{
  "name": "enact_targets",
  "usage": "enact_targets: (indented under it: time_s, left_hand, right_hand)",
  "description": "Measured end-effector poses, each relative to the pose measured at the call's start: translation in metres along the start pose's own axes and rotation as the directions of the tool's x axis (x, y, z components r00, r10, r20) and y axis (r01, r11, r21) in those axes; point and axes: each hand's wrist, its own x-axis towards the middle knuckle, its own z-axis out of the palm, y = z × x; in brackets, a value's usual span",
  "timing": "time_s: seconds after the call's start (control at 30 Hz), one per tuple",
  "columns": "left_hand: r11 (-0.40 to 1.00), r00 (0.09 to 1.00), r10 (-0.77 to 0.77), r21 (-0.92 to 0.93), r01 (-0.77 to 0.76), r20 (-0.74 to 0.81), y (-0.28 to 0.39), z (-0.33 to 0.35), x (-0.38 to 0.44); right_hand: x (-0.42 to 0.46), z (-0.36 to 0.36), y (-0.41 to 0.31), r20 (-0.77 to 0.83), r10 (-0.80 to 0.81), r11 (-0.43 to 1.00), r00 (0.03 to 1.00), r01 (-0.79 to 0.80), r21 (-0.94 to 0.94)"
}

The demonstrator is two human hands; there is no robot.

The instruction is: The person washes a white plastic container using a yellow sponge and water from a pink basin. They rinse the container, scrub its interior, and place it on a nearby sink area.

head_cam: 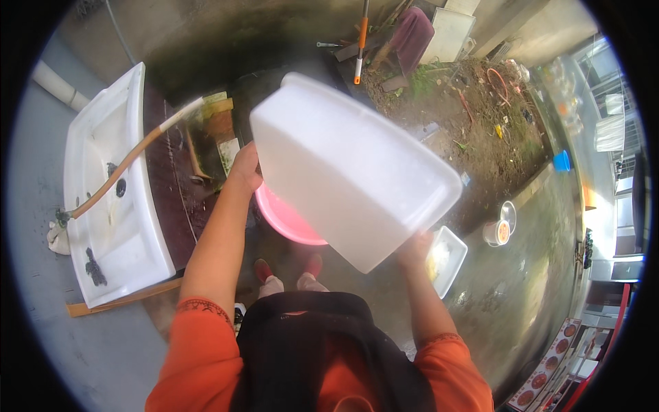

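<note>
Between my hands I hold up a large white plastic tub (355, 149), tilted so that its smooth sides face me. My left hand (247, 167) grips its left end, and my right hand (416, 251) holds it at the lower right corner, with the fingers partly hidden behind it. Below the tub a pink basin (283, 219) stands on the wet ground, largely covered from view. Just beyond my right hand sits a smaller white tray (453, 260) with pale, yellowish contents that I cannot make out.
At left is a white washbasin (116, 170) with a brown hose (136, 152) across it. A dirt patch (473, 123) with debris lies ahead right. A lidded white bucket (497, 233) and a blue pail (561, 161) stand at right. An orange-handled pole (363, 33) leans ahead.
</note>
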Motion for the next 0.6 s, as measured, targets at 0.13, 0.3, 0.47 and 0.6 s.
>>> enact_targets:
  time_s: [0.13,0.3,0.47,0.6]
  left_hand:
    - [0.988,0.995,0.045,-0.153,-0.031,0.092,0.045,0.037,-0.025]
    - [0.455,0.794,0.571,0.725,-0.517,0.208,0.039,0.067,-0.045]
    - [0.257,0.640,0.571,0.628,-0.734,0.515,-0.011,0.113,-0.123]
    - [0.485,0.764,0.586,0.639,-0.597,0.270,-0.022,0.066,-0.077]
  right_hand:
    - [0.003,-0.024,-0.027,0.057,-0.128,0.947,0.990,0.139,-0.289]
    - [0.022,-0.023,-0.038,0.135,-0.347,0.861,0.928,0.373,-0.345]
    - [0.035,-0.012,-0.016,0.267,-0.408,0.733,0.873,0.488,-0.475]
    - [0.029,-0.004,-0.026,0.445,-0.600,0.462,0.665,0.742,-0.486]
